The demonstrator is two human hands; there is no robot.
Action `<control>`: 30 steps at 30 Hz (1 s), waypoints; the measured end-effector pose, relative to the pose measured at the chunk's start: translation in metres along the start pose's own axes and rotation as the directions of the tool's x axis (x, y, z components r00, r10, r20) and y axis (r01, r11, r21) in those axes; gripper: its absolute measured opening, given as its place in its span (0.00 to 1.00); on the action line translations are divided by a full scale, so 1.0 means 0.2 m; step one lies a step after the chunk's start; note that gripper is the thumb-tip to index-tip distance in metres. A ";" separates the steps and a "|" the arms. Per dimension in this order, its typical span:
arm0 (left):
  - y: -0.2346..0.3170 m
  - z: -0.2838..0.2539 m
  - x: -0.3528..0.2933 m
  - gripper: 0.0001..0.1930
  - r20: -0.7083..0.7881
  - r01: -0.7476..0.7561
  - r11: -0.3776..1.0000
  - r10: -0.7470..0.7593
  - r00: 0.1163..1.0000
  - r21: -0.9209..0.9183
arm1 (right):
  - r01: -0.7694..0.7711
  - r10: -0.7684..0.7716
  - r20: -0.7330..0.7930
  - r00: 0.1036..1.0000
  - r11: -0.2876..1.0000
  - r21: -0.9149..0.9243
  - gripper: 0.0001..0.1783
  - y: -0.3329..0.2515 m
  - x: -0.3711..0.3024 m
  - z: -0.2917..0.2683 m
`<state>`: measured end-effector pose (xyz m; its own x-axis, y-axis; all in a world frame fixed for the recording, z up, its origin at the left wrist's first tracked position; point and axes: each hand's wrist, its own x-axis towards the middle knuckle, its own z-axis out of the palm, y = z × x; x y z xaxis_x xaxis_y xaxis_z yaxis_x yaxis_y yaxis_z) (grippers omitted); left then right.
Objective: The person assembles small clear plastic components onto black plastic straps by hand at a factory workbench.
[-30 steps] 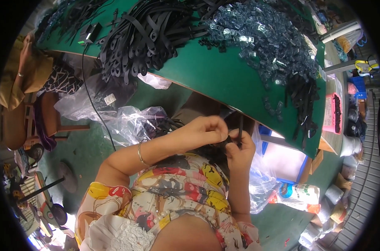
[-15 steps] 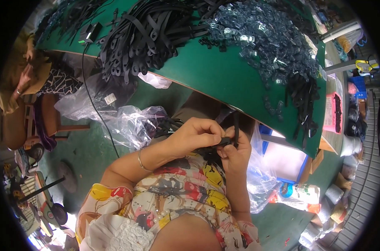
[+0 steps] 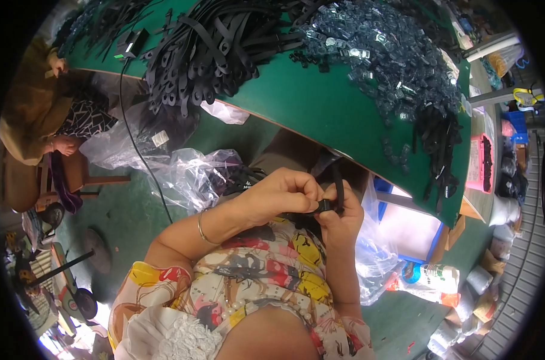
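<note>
Close in front of my chest, my left hand [image 3: 289, 193] and my right hand [image 3: 343, 211] meet with fingers pinched. Between their fingertips sits a small black buckle-like piece [image 3: 325, 205]. A black strap [image 3: 338, 182] loops up beside it through my right fingers. My left fingers close at the left side of this piece, on a part of the strap mostly hidden by them. Further away on the green table [image 3: 320, 108], a large heap of black straps [image 3: 206, 54] lies left of a pile of clear, bluish plastic pieces [image 3: 380, 54].
More black straps [image 3: 437, 150] hang toward the table's right edge. A black box [image 3: 132, 43] trails a cable. Clear plastic bags [image 3: 194, 174] lie below the table; a blue-rimmed bin [image 3: 407, 231] stands at right. Another person's hand [image 3: 62, 144] rests at far left.
My fingers have shifted slightly around the piece, and its small black end now shows more plainly. At far left, the other person's hands have moved apart, one downward.
</note>
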<state>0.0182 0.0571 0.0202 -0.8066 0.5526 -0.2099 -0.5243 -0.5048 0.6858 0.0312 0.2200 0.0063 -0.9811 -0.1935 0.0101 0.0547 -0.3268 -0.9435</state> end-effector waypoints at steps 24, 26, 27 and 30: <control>-0.06 -0.02 0.00 0.06 0.035 -0.009 0.986 0.015 0.999 -0.165 | 0.066 -0.063 0.043 0.997 0.996 -0.064 0.21 0.03 -0.01 -0.06; -0.06 -0.02 0.00 0.05 0.024 0.017 0.991 -0.013 1.000 -0.135 | 0.057 -0.052 0.046 0.998 0.990 -0.128 0.21 0.03 -0.01 -0.06; -0.06 -0.01 0.00 0.05 0.011 -0.006 0.990 0.008 1.000 -0.140 | 0.091 -0.084 0.050 0.995 0.980 -0.178 0.20 0.02 -0.01 -0.06; -0.08 0.00 0.02 0.04 -0.034 -0.073 0.990 0.069 0.997 -0.124 | 0.221 -0.234 0.007 0.972 0.910 -0.351 0.17 -0.02 0.02 -0.08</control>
<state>0.0235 0.0660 0.0082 -0.8497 0.4934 -0.1858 -0.4941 -0.6223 0.6071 0.0239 0.2351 0.0043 -0.9654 -0.1178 0.2328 -0.2327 -0.0153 -0.9724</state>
